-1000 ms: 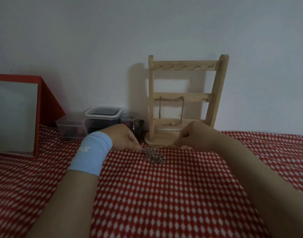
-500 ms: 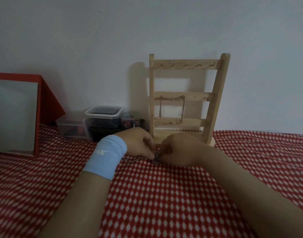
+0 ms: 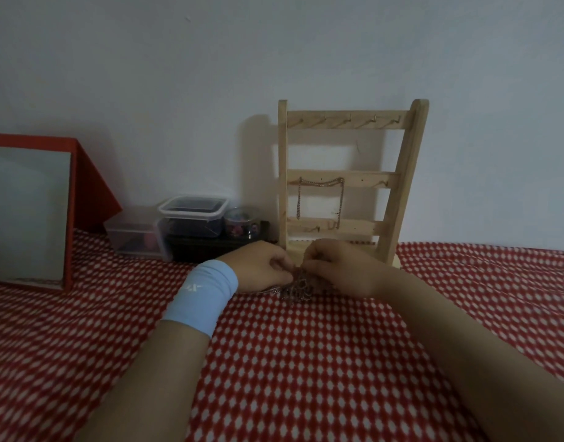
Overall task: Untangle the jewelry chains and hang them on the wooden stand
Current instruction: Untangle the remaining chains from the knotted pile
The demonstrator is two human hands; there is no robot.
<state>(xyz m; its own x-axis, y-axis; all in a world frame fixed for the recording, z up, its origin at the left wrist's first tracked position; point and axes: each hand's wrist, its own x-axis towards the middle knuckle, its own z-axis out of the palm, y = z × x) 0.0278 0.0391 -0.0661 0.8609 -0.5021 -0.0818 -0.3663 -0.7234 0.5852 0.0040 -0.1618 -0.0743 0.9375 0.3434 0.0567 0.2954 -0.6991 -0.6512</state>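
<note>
A tangled clump of thin metal chains (image 3: 298,287) lies on the red checked cloth (image 3: 306,362) just in front of the wooden stand (image 3: 347,180). My left hand (image 3: 261,269), with a light blue wristband, pinches the clump from the left. My right hand (image 3: 335,271) pinches it from the right, fingertips almost touching the left ones. One chain (image 3: 320,196) hangs from two hooks on the stand's middle bar. The top bar's hooks are bare.
Clear plastic boxes (image 3: 178,224) and a small round tin (image 3: 242,223) stand left of the stand against the wall. A red-framed mirror (image 3: 28,212) stands at the far left. The white wall is close behind everything.
A second ago my hands were apart with a chain stretched between them. They have come together over the clump, and the view has shifted slightly.
</note>
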